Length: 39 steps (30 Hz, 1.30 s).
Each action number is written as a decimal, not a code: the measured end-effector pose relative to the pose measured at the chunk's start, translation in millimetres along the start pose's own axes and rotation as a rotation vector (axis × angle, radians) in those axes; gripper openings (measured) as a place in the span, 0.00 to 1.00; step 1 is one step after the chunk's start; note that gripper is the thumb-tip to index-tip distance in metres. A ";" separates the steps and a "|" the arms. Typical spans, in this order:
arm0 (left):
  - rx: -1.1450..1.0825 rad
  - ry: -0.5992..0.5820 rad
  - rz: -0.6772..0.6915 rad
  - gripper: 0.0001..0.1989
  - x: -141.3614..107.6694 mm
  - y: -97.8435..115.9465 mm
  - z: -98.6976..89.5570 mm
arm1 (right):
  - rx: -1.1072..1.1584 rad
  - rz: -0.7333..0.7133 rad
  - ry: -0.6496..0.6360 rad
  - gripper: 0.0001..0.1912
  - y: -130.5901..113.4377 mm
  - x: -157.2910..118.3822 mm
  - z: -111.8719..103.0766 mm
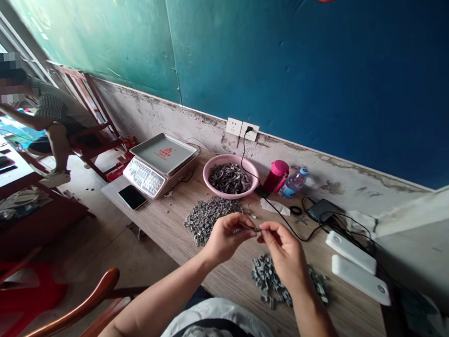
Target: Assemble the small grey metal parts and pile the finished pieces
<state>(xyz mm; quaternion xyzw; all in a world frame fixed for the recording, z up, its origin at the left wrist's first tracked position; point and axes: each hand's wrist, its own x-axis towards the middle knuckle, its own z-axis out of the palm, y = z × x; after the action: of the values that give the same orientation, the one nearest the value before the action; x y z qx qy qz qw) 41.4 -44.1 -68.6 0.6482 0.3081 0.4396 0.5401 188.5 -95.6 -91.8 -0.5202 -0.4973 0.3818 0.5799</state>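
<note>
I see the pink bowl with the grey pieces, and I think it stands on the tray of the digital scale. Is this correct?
Not quite. The head view shows the pink bowl with the grey pieces beside the digital scale, not on its tray. It stands directly on the wooden table.

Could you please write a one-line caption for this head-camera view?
The left hand and right hand hold a small metal piece over a wooden table, beside heaps of similar pieces.
</note>
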 end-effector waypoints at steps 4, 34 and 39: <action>-0.409 0.030 -0.178 0.13 -4.2 -1.6 1.9 | 0.059 -0.046 -0.125 0.11 1.2 1.1 -6.2; -0.146 -0.021 -0.020 0.11 -7.0 -1.6 16.9 | 0.106 -0.008 -0.262 0.08 -3.4 16.3 -21.0; -0.068 0.087 -0.037 0.11 -5.0 1.1 19.2 | 0.064 -0.087 -0.179 0.09 0.4 16.1 -19.2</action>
<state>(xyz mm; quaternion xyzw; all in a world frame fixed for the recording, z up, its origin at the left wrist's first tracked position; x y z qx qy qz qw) 56.6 -57.0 -69.3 0.6040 0.3282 0.4675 0.5558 210.6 -84.4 -88.7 -0.4431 -0.5567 0.4172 0.5655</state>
